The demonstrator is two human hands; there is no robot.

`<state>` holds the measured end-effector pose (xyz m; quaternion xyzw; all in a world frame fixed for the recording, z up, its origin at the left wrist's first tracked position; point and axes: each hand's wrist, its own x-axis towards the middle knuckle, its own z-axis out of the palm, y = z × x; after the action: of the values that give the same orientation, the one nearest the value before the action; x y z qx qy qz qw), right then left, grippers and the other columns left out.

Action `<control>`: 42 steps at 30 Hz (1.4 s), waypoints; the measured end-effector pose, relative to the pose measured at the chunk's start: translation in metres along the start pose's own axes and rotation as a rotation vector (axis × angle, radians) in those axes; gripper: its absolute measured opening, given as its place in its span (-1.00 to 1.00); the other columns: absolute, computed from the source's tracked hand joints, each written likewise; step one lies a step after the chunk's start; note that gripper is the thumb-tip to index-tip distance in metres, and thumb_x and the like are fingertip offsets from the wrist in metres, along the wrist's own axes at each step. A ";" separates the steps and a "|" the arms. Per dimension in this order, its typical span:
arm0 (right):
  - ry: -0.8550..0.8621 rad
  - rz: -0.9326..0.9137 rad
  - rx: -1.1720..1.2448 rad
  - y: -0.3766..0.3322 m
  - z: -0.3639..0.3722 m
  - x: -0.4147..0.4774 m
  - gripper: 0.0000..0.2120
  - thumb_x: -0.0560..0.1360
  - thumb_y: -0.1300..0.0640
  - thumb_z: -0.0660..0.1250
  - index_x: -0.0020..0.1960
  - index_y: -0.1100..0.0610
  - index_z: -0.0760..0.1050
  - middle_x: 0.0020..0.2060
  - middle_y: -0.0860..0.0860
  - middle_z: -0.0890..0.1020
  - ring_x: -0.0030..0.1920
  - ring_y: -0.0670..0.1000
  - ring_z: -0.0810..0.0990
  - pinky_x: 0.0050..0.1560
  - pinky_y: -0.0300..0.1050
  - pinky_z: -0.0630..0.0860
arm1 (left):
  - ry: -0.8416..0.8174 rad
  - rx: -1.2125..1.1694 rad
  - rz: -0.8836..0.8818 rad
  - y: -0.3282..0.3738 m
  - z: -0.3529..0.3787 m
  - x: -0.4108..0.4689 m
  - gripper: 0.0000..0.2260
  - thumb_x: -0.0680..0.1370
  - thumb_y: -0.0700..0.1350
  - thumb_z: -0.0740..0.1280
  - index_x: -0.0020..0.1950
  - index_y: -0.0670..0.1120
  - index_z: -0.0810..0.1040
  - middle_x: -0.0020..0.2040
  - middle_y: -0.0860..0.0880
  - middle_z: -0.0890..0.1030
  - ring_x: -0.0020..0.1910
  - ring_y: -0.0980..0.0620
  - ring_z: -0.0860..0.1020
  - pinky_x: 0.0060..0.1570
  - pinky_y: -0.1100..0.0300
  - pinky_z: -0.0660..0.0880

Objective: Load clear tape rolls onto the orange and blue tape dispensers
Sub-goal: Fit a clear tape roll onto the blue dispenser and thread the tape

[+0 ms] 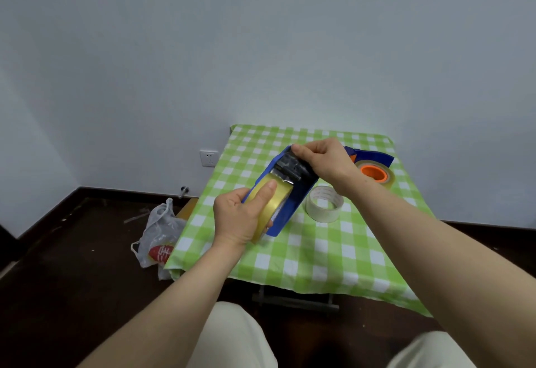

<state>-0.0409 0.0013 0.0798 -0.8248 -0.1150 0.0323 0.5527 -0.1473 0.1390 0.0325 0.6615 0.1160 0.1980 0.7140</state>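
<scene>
Blue dispenser held over table, left side.

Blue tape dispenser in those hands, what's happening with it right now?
A person holds the blue tape dispenser above the green checked table. The left hand grips the yellowish tape roll seated in it, thumb on top. The right hand pinches at its far end by the black roller. A loose clear tape roll lies on the cloth. A second dispenser behind carries a roll.
</scene>
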 end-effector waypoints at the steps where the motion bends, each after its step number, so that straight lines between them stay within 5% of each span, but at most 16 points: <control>1: -0.015 0.023 0.030 0.001 -0.001 -0.001 -0.56 0.49 -0.09 0.30 -0.15 0.33 0.60 -0.30 0.14 0.54 -0.26 0.04 0.45 -0.16 -0.04 0.44 | 0.003 -0.006 0.003 0.000 -0.001 0.001 -0.57 0.40 -0.03 0.49 -0.39 -0.33 0.40 -0.44 -0.43 0.44 -0.69 -0.04 0.44 -0.53 0.19 0.41; 5: -0.057 0.008 0.090 0.004 -0.002 -0.006 -0.65 0.51 -0.03 0.29 -0.21 0.24 0.62 -0.29 0.15 0.62 -0.23 0.06 0.53 -0.01 0.09 0.57 | 0.012 -0.022 0.010 0.003 -0.002 0.001 -0.43 0.38 0.02 0.50 -0.34 -0.47 0.35 -0.41 -0.55 0.38 -0.68 -0.05 0.46 -0.46 0.06 0.41; 12: -0.161 0.066 0.295 0.010 -0.004 -0.010 -0.77 0.57 0.12 0.22 0.04 0.22 0.59 -0.14 0.12 0.66 -0.09 0.05 0.62 0.11 -0.03 0.57 | 0.040 -0.035 0.007 0.005 -0.003 -0.002 -0.53 0.44 -0.07 0.45 -0.34 -0.47 0.42 -0.43 -0.35 0.46 -0.70 0.00 0.42 -0.60 0.26 0.37; 17: -0.152 0.162 0.480 0.008 -0.002 -0.011 -0.74 0.52 0.21 0.14 0.01 0.23 0.60 -0.17 0.10 0.66 -0.10 0.08 0.62 0.09 -0.02 0.55 | 0.071 -0.054 -0.036 0.007 -0.004 0.001 -0.63 0.44 -0.04 0.45 -0.36 -0.31 0.49 -0.57 -0.21 0.47 -0.71 -0.01 0.40 -0.62 0.26 0.38; 21: -0.161 0.221 0.627 0.013 -0.001 -0.018 -0.67 0.53 0.07 0.06 -0.01 0.18 0.56 -0.13 0.08 0.67 -0.12 0.06 0.62 0.05 -0.07 0.50 | 0.106 -0.094 -0.089 0.011 -0.001 0.004 -0.58 0.45 0.01 0.43 -0.47 -0.26 0.47 -0.65 -0.10 0.47 -0.70 -0.01 0.39 -0.58 0.25 0.41; 25: -0.205 0.302 0.513 0.028 0.007 -0.028 -0.35 0.48 -0.34 0.01 0.19 0.15 0.51 0.02 0.10 0.63 0.01 0.08 0.59 0.13 0.00 0.47 | 0.192 -0.182 -0.149 0.016 0.001 0.007 -0.54 0.44 0.07 0.41 -0.59 -0.14 0.51 -0.65 -0.11 0.47 -0.68 -0.02 0.40 -0.55 0.22 0.42; 27: -0.247 0.323 0.514 0.033 0.014 -0.034 -0.30 0.45 -0.40 0.01 0.21 0.12 0.52 0.04 0.09 0.64 0.03 0.09 0.61 0.08 0.00 0.51 | 0.210 -0.235 -0.177 0.019 0.004 0.007 -0.54 0.44 0.07 0.41 -0.61 -0.11 0.52 -0.65 -0.11 0.46 -0.69 -0.01 0.39 -0.59 0.25 0.41; 32: -0.212 0.284 0.485 0.033 0.032 -0.050 -0.74 0.47 -0.05 0.30 0.06 0.07 0.55 0.00 0.08 0.65 -0.04 0.08 0.63 0.04 0.00 0.57 | 0.219 -0.264 -0.224 0.021 0.007 0.004 -0.59 0.47 0.07 0.38 -0.45 -0.20 0.53 -0.64 -0.10 0.48 -0.69 0.01 0.42 -0.61 0.29 0.42; 36: -0.131 0.256 0.349 0.035 0.037 -0.060 -0.48 0.24 0.18 0.48 0.15 0.14 0.42 0.03 0.13 0.63 0.02 0.13 0.63 0.09 0.09 0.58 | 0.090 -0.237 -0.285 0.022 0.006 0.000 -0.64 0.51 0.00 0.26 -0.35 -0.23 0.57 -0.54 -0.13 0.56 -0.62 -0.03 0.49 -0.50 0.21 0.50; 42: 0.012 0.253 0.412 0.036 0.033 -0.065 -0.64 0.33 0.33 0.43 0.05 0.12 0.41 -0.16 0.02 0.59 -0.17 0.02 0.58 -0.23 -0.15 0.53 | -0.164 -0.137 -0.297 0.034 0.013 -0.006 -0.69 0.44 0.00 0.26 -0.08 -0.22 0.62 -0.15 -0.19 0.64 -0.23 -0.11 0.59 -0.01 -0.09 0.53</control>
<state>-0.1048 0.0031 0.0291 -0.7025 0.0014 0.1192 0.7017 -0.1510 0.1260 0.0673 0.6010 0.1400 0.0433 0.7857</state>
